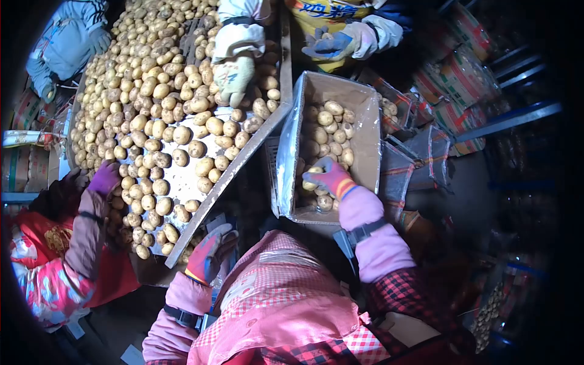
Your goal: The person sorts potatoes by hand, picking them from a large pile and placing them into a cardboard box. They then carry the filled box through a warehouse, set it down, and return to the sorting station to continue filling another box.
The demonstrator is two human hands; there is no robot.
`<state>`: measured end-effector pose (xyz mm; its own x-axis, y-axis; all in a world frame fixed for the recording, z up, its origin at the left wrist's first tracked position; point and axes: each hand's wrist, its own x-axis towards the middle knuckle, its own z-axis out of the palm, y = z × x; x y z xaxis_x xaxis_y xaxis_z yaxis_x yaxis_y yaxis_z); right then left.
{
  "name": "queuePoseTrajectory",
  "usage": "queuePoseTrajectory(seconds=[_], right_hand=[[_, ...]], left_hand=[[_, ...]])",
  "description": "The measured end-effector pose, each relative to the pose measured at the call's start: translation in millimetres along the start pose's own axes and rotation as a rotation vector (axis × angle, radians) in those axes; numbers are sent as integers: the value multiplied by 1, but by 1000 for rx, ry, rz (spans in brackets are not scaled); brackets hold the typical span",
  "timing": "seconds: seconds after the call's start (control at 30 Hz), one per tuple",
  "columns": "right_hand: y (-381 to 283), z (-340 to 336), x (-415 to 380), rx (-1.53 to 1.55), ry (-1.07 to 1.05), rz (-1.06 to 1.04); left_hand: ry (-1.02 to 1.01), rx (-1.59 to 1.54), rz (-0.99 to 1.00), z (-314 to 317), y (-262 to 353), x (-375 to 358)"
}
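Observation:
My right hand point(331, 176), in a pink and grey glove, is inside a plastic-lined cardboard box point(363, 146), its fingers closed on a potato point(311, 177) at the box's left side. More potatoes point(333, 129) lie in the box beneath and beyond it. Near the lower end of a sloped table's wooden rim point(234, 161) is my left hand point(210, 252), gloved in red and blue-grey. Its fingers are bent, and whatever they may hold is hidden. Many loose potatoes point(164, 125) cover the table beyond that rim.
Another person's gloved hand point(236, 79) reaches over the potatoes from the top. A co-worker's purple glove point(104, 177) is at the table's left edge. Other people stand at the upper left point(67, 45) and top centre point(331, 42). Plaid bags point(420, 164) are right of the box.

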<state>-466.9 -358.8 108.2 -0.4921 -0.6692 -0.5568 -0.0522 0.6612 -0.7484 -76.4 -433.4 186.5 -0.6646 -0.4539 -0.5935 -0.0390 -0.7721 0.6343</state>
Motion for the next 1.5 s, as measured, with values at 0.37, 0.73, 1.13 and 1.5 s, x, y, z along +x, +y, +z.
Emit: queuePoseTrajectory(seconds=[0.37, 0.73, 1.13, 1.5], right_hand=[[127, -260, -218, -622, 927, 30], [-14, -28, -22, -588, 153, -350], [-27, -1, 22, 165, -296, 1], [22, -109, -117, 274, -8, -628]], left_hand=[[-147, -24, -13, 16, 1, 35], [-26, -17, 12, -5, -2, 17], [228, -142, 50, -36, -17, -21], [-83, 51, -47, 30, 13, 44]])
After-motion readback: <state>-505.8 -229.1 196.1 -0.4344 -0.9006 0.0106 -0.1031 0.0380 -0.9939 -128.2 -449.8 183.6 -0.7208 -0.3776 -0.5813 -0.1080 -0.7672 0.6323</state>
